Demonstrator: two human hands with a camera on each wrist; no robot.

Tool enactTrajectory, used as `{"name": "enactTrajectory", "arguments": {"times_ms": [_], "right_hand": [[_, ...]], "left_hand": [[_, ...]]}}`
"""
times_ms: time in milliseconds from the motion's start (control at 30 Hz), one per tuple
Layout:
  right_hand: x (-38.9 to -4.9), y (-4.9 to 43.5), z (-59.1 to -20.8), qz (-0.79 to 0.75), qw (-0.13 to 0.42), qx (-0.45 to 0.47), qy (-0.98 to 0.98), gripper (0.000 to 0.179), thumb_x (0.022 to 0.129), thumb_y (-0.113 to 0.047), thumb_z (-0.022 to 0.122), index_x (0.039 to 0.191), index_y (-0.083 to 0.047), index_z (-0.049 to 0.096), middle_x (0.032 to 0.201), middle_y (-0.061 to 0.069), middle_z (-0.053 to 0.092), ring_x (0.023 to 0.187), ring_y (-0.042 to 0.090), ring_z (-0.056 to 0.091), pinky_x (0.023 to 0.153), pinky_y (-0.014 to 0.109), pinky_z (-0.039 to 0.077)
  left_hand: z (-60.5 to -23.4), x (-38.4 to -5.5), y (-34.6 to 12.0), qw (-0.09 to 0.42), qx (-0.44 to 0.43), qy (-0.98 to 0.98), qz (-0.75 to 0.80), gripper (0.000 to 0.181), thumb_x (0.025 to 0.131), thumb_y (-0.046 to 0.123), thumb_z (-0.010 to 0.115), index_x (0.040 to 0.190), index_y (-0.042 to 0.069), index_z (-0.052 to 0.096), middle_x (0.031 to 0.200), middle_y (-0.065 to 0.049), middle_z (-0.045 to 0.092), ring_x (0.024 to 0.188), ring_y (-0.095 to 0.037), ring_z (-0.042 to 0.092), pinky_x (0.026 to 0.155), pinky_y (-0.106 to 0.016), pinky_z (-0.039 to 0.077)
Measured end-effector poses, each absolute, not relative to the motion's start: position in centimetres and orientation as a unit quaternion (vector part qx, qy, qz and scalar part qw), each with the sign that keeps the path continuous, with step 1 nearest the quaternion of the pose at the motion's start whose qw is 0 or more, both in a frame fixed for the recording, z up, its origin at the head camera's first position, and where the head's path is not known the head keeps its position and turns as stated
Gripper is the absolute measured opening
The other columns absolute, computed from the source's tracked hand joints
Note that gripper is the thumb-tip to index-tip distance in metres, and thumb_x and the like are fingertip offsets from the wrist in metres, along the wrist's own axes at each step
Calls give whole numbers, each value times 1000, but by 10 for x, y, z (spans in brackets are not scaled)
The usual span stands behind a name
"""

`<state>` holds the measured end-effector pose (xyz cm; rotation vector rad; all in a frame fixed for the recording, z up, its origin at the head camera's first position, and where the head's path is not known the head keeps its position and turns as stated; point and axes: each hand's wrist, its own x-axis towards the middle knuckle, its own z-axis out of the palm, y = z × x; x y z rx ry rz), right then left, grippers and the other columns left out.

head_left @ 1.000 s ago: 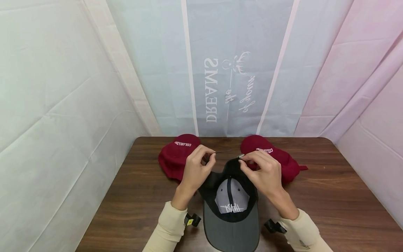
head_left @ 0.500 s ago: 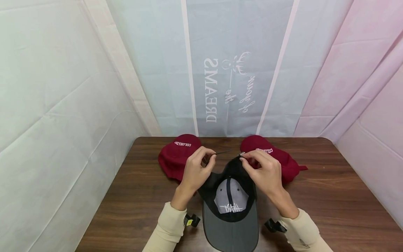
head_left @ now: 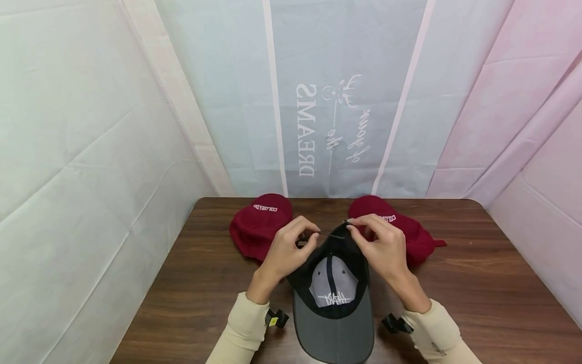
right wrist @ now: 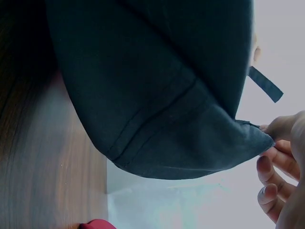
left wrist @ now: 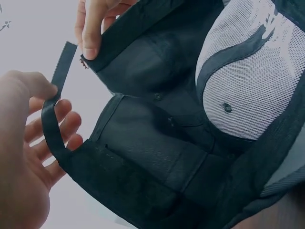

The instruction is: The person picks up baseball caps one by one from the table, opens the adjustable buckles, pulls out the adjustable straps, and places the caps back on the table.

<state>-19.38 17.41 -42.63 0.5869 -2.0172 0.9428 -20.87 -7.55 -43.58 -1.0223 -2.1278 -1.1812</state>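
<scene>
A dark grey and black baseball cap (head_left: 334, 331) lies inner side up, its brim toward me and the pale mesh inside its front panel showing. My left hand (head_left: 286, 247) pinches the cap's thin adjustment strap (left wrist: 62, 67) between thumb and forefinger, and the strap's free end sticks out past the fingertips. At the opposite side of the back opening, my right hand (head_left: 383, 245) pinches the cap's edge by a small metal buckle (head_left: 347, 221). A gap separates strap end from buckle in the left wrist view. In the right wrist view, fingers largely cover the buckle.
Two dark red caps with white lettering lie at the back of the wooden table (head_left: 491, 303): a left cap (head_left: 254, 232) behind my left hand, a right cap (head_left: 416, 237) behind my right. Fabric curtains (head_left: 227, 101) surround the table.
My left hand has moved slightly right, bringing the strap's end down in front of the cap's back. My right hand still pinches the buckle side, with the buckle raised slightly.
</scene>
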Motion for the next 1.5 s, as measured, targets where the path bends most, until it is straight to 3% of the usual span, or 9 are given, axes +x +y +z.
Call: {"name": "enactTrajectory", "arguments": {"times_ms": [400,800,1000,1200,1500], "right_hand": [[-194,173,-427,374,393,227,-809,20,83,-7,89,101,-12,83,93,3,80,62,6,52,59,15,43],[-194,173,-428,373,395,233,-806,20,83,-6,89,100,-12,83,92,3,79,62,7,53,59,15,44],[-194,172,-427,373,399,236,-804,22,82,-4,90,101,-13,83,92,2,79,62,6,53,59,15,44],[-194,170,-427,382,412,244,-791,25,80,-1,89,100,-15,84,91,-1,79,60,5,53,58,16,43],[-191,167,-426,387,414,251,-785,28,78,-1,91,101,-16,84,90,-2,79,60,5,54,59,16,46]], "left_hand": [[-446,-210,-74,201,-412,-798,-392,8,96,11,74,98,18,76,102,4,69,96,-10,61,87,-19,54],[-450,-210,-76,171,-419,-818,-355,6,96,15,76,97,17,81,110,3,65,104,-12,57,87,-25,52],[-451,-209,-73,173,-401,-823,-363,6,97,12,74,99,15,79,111,2,65,101,-12,61,86,-23,55],[-447,-207,-66,202,-341,-849,-349,1,99,17,72,100,17,72,102,4,67,88,-7,67,78,-19,57],[-439,-202,-58,184,-270,-886,-328,22,96,30,78,111,15,71,100,4,68,85,-7,67,74,-21,57]]}}
